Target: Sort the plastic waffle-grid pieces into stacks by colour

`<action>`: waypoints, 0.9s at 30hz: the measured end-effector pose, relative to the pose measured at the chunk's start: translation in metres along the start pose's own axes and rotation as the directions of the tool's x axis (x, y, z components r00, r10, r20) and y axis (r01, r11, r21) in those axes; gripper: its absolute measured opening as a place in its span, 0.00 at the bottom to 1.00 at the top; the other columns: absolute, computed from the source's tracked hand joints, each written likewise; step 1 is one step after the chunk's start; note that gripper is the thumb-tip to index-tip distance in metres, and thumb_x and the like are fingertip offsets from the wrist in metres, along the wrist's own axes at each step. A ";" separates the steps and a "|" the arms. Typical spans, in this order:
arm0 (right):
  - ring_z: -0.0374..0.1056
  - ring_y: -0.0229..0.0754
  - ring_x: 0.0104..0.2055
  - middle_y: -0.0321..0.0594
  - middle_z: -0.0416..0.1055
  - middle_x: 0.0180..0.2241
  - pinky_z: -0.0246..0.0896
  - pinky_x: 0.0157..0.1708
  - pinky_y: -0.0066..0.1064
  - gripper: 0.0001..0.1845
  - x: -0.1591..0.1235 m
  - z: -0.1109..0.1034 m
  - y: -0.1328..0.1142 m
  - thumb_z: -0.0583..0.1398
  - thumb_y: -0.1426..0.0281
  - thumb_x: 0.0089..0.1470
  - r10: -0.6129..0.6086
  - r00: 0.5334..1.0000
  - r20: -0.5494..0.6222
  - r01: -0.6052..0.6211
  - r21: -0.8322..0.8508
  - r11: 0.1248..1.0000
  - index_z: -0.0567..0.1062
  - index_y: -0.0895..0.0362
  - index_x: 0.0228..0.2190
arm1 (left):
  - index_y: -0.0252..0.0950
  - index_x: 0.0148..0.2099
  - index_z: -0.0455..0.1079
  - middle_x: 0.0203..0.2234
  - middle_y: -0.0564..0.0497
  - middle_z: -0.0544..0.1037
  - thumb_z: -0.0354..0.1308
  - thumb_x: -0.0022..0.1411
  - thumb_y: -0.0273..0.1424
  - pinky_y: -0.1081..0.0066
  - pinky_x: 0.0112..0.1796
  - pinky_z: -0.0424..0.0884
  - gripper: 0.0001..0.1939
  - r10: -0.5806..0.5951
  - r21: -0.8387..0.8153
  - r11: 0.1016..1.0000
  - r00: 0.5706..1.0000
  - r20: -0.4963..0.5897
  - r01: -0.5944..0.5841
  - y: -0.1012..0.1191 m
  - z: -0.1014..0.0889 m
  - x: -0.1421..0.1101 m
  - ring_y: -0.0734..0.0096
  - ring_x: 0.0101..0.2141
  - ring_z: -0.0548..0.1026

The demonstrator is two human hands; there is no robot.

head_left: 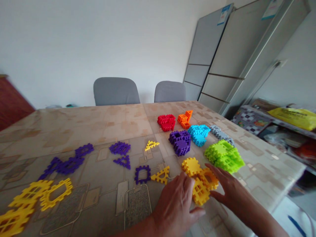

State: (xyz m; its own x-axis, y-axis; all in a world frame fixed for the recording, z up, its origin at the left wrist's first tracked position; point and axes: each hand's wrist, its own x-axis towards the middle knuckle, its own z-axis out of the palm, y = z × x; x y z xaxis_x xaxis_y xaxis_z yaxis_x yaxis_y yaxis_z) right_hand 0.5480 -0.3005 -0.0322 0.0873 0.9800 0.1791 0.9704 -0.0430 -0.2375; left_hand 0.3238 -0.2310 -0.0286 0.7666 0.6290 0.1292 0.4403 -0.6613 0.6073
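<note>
A yellow block assembly (200, 177) of interlocking plastic pieces lies near the table's front edge. My left hand (176, 205) rests against its left side with the fingers curled toward it. My right hand (228, 186) touches its right side, fingers stretched out and spread. Neither hand lifts it. Behind it stand built clusters: lime green (224, 155), purple (180, 141), cyan (198, 134), red (167, 121), orange (185, 118) and grey (221, 133).
Loose flat pieces lie on the patterned table (74, 125): yellow triangles (161, 175), a purple square frame (142, 174), purple pieces (69, 161) and yellow frames (37, 197) at left. Two grey chairs (116, 91) stand behind. A refrigerator (234, 56) is at right.
</note>
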 end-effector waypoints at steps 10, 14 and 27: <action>0.74 0.56 0.50 0.51 0.76 0.50 0.70 0.49 0.48 0.33 0.002 0.002 0.003 0.60 0.71 0.51 -0.010 0.999 -0.036 0.010 -0.012 1.000 0.68 0.54 0.60 | 0.37 0.51 0.64 0.49 0.46 0.74 0.71 0.55 0.27 0.57 0.51 0.73 0.25 0.027 -0.001 1.000 1.000 -0.009 -0.027 -0.003 -0.003 0.002 0.55 0.49 0.74; 0.75 0.55 0.48 0.51 0.76 0.50 0.72 0.48 0.47 0.33 0.003 0.003 0.005 0.60 0.72 0.51 -0.030 0.998 -0.054 0.029 -0.018 0.999 0.68 0.54 0.60 | 0.36 0.52 0.64 0.49 0.45 0.74 0.70 0.55 0.25 0.58 0.51 0.72 0.25 -0.003 0.020 1.000 1.000 0.008 0.002 -0.005 -0.006 -0.001 0.56 0.49 0.73; 0.75 0.54 0.49 0.50 0.77 0.50 0.74 0.46 0.45 0.29 0.000 -0.013 0.001 0.57 0.68 0.56 -0.134 0.986 -0.102 0.119 -0.136 0.984 0.69 0.55 0.59 | 0.39 0.58 0.61 0.51 0.47 0.75 0.63 0.58 0.19 0.64 0.52 0.71 0.28 0.072 -0.017 0.997 0.990 0.119 -0.070 -0.008 -0.023 -0.014 0.60 0.50 0.73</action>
State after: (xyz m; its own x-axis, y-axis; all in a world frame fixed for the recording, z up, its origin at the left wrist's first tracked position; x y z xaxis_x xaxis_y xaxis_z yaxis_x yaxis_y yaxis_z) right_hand 0.5514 -0.3032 -0.0198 -0.0209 0.9520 0.3054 0.9954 0.0484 -0.0827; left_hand 0.2992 -0.2252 -0.0174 0.8464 0.5269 0.0781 0.3774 -0.6967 0.6100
